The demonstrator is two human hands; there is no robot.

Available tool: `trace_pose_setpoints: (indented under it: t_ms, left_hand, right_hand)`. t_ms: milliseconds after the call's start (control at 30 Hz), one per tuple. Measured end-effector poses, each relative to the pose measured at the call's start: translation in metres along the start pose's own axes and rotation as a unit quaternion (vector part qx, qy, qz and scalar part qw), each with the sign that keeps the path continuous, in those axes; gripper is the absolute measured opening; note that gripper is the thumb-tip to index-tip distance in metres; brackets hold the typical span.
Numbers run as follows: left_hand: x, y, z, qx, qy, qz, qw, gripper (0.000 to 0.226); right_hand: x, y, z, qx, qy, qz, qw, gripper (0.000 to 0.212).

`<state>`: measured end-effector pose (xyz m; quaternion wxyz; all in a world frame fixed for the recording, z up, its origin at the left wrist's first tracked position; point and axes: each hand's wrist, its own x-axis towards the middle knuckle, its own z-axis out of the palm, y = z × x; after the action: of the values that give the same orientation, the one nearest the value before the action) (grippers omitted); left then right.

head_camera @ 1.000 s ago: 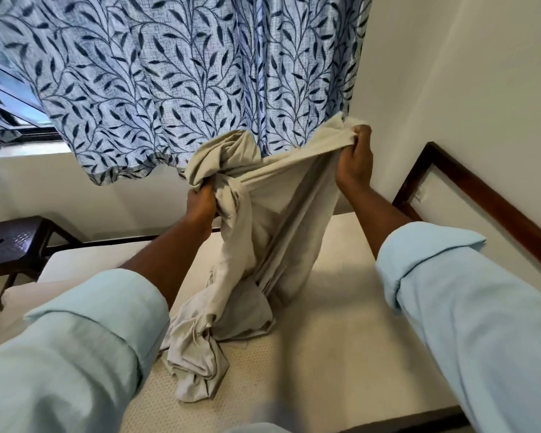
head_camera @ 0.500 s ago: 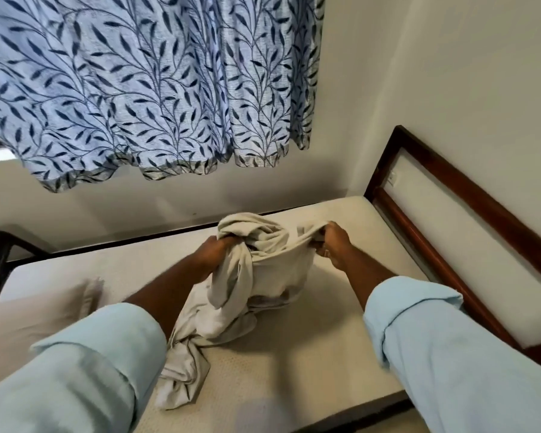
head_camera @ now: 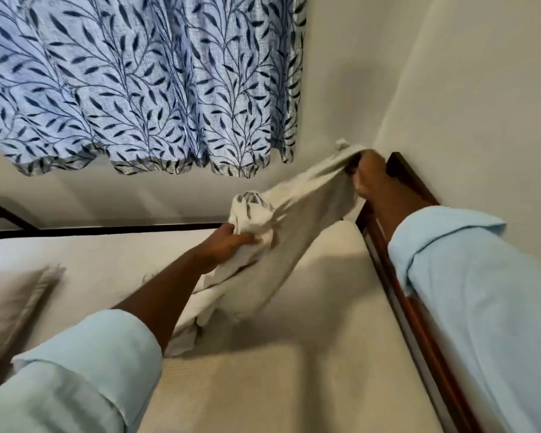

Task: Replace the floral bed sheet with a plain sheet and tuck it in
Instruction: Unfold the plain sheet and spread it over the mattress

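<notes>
— What is the left hand doing?
— Gripping a bunched wad of the plain sheet above the mattress; the right hand is clutching its corner far right, beside the wooden bed frame.
— And the rest of it?
— Stretching between the hands, its tail trailing onto the mattress. A pillow is lying left; a leaf-print curtain is hanging beyond.

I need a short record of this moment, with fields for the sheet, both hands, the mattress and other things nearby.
mattress: bare, not yet covered
left hand: grips the plain sheet at its bunched part
right hand: grips one end near the bed frame corner
plain sheet: stretched between the hands, lower end on mattress
pillow: on the mattress, left side
curtain: leaf pattern, behind the bed
</notes>
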<state>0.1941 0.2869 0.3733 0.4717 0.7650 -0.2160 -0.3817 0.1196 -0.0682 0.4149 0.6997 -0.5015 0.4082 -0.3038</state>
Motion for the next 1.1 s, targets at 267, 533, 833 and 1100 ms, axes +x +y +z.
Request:
trace_pose_setpoints:
  t_ms: [267,533,833,1100]
  left_hand:
    - [0.047,0.072,0.122,0.177,-0.025,0.116,0.977,0.028]
    - [0.066,-0.003,0.236,0.373,-0.177,0.12,0.903,0.059]
    - [0.054,-0.063,0.309,0.409,-0.288,0.145,0.854,0.054]
    - [0.049,-0.079,0.326,0.329,-0.18,0.179,0.91,0.036]
  right_hand:
    - [0.054,-0.002,-0.101,-0.101,-0.022,0.062,0.993,0.074]
    - [-0.027,0.129,-0.228,-0.182,-0.096,0.307,0.929,0.021]
    - [-0.086,0.225,-0.247,-0.153,-0.167,0.459,0.859,0.045]
    - [-0.068,0.222,-0.262,-0.056,-0.01,0.367,0.928,0.021]
